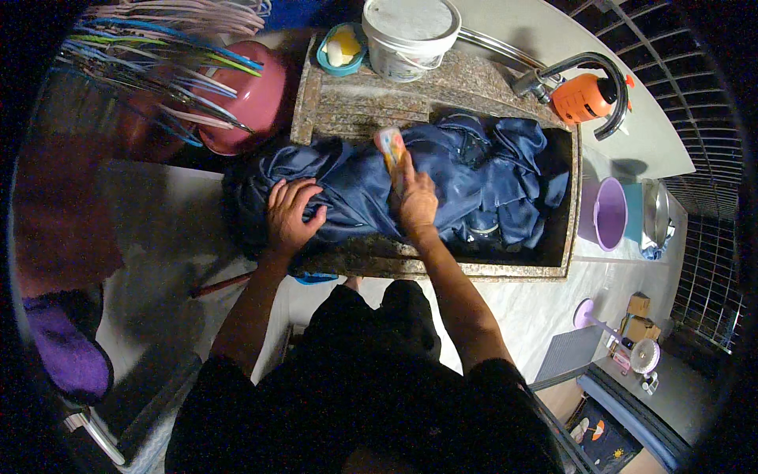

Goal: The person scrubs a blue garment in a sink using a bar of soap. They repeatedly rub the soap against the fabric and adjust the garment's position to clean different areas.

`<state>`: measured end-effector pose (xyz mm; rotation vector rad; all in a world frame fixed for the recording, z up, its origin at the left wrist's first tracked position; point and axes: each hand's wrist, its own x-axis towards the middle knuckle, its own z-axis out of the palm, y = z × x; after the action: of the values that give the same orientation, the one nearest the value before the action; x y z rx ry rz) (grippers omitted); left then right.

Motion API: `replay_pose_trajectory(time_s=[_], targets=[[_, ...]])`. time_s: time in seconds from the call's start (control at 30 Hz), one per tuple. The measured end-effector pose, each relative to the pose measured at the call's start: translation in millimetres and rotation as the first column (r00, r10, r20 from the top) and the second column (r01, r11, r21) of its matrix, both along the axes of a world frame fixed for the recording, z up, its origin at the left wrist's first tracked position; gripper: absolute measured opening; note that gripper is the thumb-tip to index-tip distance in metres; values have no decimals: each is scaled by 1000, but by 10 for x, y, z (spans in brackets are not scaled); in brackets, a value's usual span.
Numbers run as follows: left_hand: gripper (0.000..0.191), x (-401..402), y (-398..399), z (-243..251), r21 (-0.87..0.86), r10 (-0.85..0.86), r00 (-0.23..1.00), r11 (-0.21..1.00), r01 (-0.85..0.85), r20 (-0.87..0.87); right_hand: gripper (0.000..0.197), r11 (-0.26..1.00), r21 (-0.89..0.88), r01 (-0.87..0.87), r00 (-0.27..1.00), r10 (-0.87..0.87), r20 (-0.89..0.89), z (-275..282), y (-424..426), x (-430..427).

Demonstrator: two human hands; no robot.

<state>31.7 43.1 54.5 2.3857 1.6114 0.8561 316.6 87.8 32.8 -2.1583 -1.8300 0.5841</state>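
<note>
Dark blue shiny fabric (331,195) lies bunched across a speckled stone sink (571,195) and spills past its left end. My left hand (293,214) rests on the fabric's left part, thumb apart from the fingers. In my right hand (416,204) is a scrub brush (391,145) with a colourful patterned back, its index finger stretched along it. The brush is over the middle of the fabric; its underside is hidden. A ridged stone washboard (373,106) shows behind the fabric.
Behind the sink stand a white lidded bucket (408,41), a teal soap dish (342,50), a curved faucet (613,71) and an orange spray bottle (583,98). Several hangers (172,71) and a red basin (249,95) are at left. A purple bucket (610,213) stands right.
</note>
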Motion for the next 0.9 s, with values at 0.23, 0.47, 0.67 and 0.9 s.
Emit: replay_pose_trajectory(time_s=[0.23, 0.47, 0.67, 0.9], targets=[[56, -91, 63, -101, -164, 37, 997, 985, -47, -62, 80, 942, 332, -53, 718, 267, -643, 622, 148, 18], [49, -150, 79, 407, -18, 29, 943, 1000, -25, 331, 93, 895, 440, -69, 972, 159, -171, 1008, -116, -716], [25, -261, -110, -262, -38, 110, 951, 994, -104, 288, 82, 980, -169, -103, 568, -81, -819, -540, -15, -463], [22, -369, -160, -326, -60, 201, 933, 980, -192, 299, 83, 744, 657, 120, 817, 302, -491, 1683, 213, -719]])
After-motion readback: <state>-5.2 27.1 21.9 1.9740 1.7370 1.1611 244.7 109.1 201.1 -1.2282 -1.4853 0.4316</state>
